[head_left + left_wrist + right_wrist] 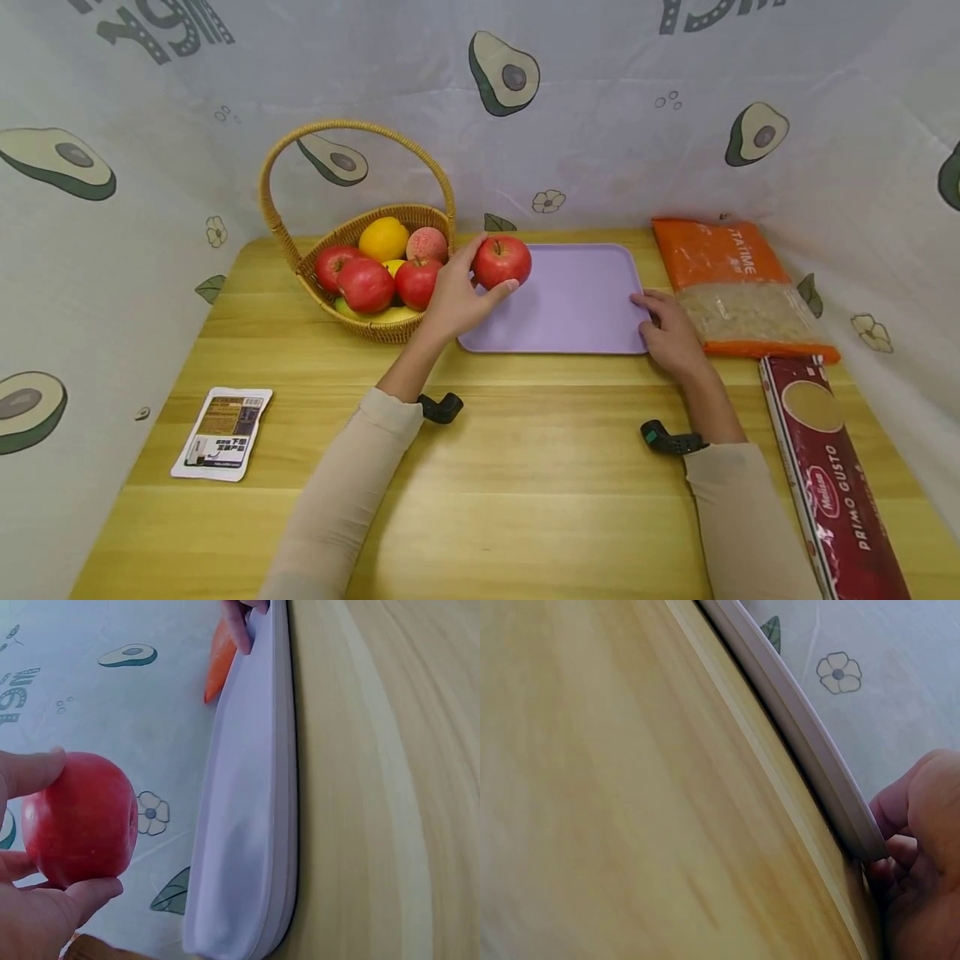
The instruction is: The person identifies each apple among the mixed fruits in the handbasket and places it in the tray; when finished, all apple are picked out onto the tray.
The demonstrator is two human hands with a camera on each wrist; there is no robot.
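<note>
A red apple (502,262) is held by my left hand (459,293), gripped between thumb and fingers. In the left wrist view, the apple (84,819) is raised above the level of the tray (244,787). It overlaps the left end of that lilac tray (570,300) in the head view. My right hand (670,333) holds the tray's right edge near the front corner. From the right wrist view, the fingers (900,802) curl at the corner of the tray rim (810,735).
Left of the tray stands a wicker basket (382,332) with several apples, a yellow fruit (384,239) and a peach (427,245). An orange bag (742,283) lies at the back right, a long red package (832,483) before it. A white pouch (222,433) lies at left.
</note>
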